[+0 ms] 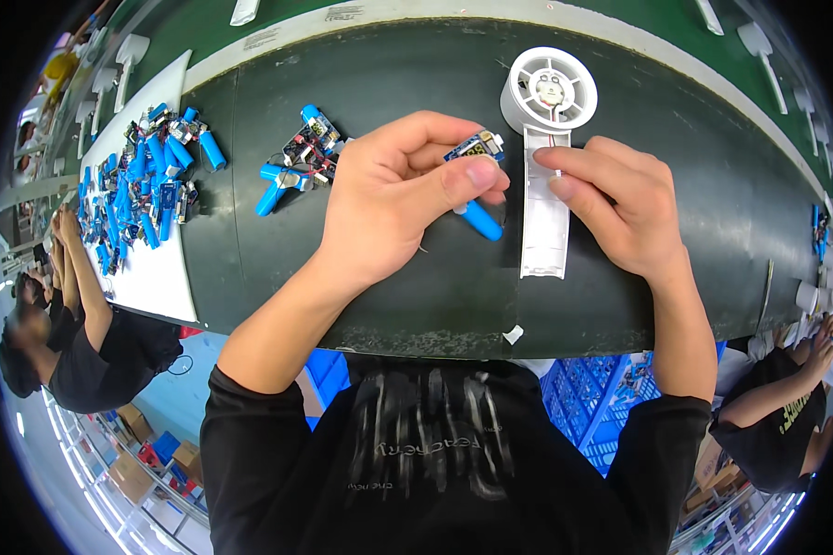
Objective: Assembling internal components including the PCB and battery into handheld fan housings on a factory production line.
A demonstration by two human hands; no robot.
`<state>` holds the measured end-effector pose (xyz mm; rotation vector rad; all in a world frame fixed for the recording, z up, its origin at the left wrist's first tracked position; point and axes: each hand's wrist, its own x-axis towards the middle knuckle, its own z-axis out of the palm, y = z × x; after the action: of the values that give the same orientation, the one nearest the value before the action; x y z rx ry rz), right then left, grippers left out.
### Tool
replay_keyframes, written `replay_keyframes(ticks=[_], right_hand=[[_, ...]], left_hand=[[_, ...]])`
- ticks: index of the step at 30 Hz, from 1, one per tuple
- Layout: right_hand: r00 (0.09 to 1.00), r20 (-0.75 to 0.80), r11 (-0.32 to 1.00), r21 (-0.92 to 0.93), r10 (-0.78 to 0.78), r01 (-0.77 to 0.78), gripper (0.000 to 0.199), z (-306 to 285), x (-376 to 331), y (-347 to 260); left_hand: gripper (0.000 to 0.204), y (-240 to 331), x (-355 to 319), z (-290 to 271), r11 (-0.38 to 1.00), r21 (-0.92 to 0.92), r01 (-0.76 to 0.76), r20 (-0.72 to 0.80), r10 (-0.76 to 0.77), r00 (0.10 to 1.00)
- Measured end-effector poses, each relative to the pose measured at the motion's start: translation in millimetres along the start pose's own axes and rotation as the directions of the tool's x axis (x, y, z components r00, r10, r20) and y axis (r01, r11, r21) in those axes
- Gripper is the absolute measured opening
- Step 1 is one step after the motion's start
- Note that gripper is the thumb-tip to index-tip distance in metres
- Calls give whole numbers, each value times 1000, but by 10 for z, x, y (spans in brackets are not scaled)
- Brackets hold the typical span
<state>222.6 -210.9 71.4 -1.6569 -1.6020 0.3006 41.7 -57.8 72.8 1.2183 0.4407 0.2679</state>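
Left hand pinches a small board; right hand pinches a thin wire.
The motor is in the white fan, near the top; the board is outside.

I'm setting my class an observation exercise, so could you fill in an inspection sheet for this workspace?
Surface: dark, matt worktop, scuffed along its near edge.
Work items: small rectangular blue-and-black circuit board; shiny blue cylinder below it, any join hidden; white plastic fan housing with round head and long open handle.
Clutter: small white scrap; blue cylinders and boards heaped on a white flat panel.
Hands: left hand grips the circuit board; right hand has fingertips at the wires, grip unclear.
Cables: thin wires from the round head.
Surroundings: people at both sides; blue plastic crates below.
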Motion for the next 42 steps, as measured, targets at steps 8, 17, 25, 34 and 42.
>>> replay_keyframes(ticks=[8, 17, 25, 34, 42], right_hand=[[996, -85, 999, 36, 39, -36, 15, 86, -14, -57], [993, -80, 994, -62, -90, 86, 11, 124, -13, -124], [989, -92, 993, -41, -113, 110, 9, 139, -29, -80], [987, -91, 991, -34, -133, 131, 8, 129, -17, -85], [983, -116, 990, -28, -143, 141, 8, 142, 2, -67]], left_hand=[[28, -139, -22, 105, 876, 393, -281, -104, 346, 933], [25, -202, -12, 206, 671, 614, -415, 6, 522, 853], [28, -210, -9, 265, 639, 650, -411, 16, 529, 849], [28, -117, -2, 275, 438, 757, -485, 166, 590, 791], [29, -134, 33, 247, 299, 777, -554, 268, 639, 721]])
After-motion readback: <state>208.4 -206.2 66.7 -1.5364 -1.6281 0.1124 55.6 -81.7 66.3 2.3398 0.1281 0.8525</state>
